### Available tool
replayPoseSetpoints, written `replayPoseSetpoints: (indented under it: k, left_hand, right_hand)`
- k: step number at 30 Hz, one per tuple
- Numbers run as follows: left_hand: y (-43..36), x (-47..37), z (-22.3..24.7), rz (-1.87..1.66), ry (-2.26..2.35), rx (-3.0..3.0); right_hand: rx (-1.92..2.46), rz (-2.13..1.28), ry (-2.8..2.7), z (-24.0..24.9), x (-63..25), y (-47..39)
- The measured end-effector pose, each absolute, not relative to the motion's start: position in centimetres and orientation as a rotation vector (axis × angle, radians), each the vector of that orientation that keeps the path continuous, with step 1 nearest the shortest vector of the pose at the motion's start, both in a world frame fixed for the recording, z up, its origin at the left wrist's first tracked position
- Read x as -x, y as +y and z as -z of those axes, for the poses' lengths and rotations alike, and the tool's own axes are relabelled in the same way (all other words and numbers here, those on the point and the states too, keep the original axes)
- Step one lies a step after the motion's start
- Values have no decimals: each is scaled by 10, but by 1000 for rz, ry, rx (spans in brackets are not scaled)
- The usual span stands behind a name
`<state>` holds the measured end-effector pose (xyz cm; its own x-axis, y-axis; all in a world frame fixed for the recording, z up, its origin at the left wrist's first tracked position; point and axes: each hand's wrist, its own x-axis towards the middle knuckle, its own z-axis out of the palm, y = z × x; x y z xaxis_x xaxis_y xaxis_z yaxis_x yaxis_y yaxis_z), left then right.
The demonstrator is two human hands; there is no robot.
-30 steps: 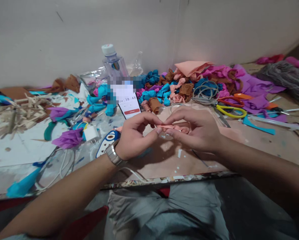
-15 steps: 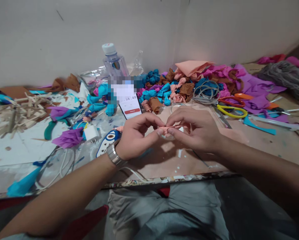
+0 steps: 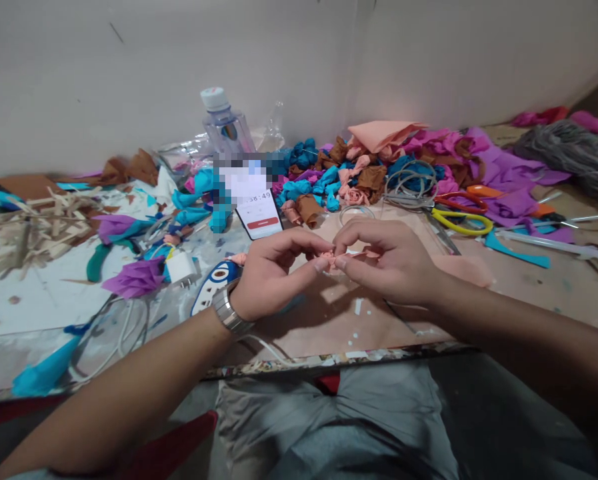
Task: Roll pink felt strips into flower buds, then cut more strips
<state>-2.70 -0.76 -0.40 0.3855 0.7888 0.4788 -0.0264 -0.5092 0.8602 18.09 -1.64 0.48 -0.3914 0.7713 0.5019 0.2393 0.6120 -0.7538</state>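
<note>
A small piece of peach crepe paper (image 3: 329, 260), crumpled and twisted, is pinched between both hands above the table. My left hand (image 3: 281, 270), with a metal watch (image 3: 227, 308) at its wrist, grips the left end between thumb and forefinger. On the other side my right hand (image 3: 389, 260) pinches the same paper, its thumb close to the left thumb. A strip of the paper runs rightward under the right fingers, partly hidden. Just behind the hands lies a heap of crumpled paper pieces (image 3: 329, 183) in blue, brown, peach and pink.
Yellow-handled scissors (image 3: 461, 222) lie to the right, near a coil of wire (image 3: 411, 183). A phone (image 3: 259, 217) leans before a plastic bottle (image 3: 226, 127). At left are a power strip (image 3: 211, 287), a white charger (image 3: 181, 267), a purple paper flower (image 3: 136, 277) and wooden sticks (image 3: 53, 217).
Both hands stay almost in place. The peach paper between the fingertips is turned slightly, and more of its strip shows at the right hand. The view has shifted a little.
</note>
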Motion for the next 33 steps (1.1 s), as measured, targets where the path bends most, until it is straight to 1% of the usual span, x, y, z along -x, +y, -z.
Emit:
replayPoseSetpoints:
  k: [5,13,16,21,33]
  left_hand:
    - [-7,26,3,-1209,808,-1761]
    - [-5,25,3,-1201,762,-1770]
    - [-6,25,6,-1188,819,-1678]
    - [-6,24,10,-1242,787,-1509]
    - [-8,26,10,-1224,832,-1690]
  right_hand:
    - [843,-681,-1900,-5,-181,-16]
    - [809,-591,-1923,-2,-180,-14]
    - [818,-599,-1908,0,-179,-15]
    - [866,-631,-1885,1,-178,-15]
    - [886,-646,-1843,-3,-179,-14]
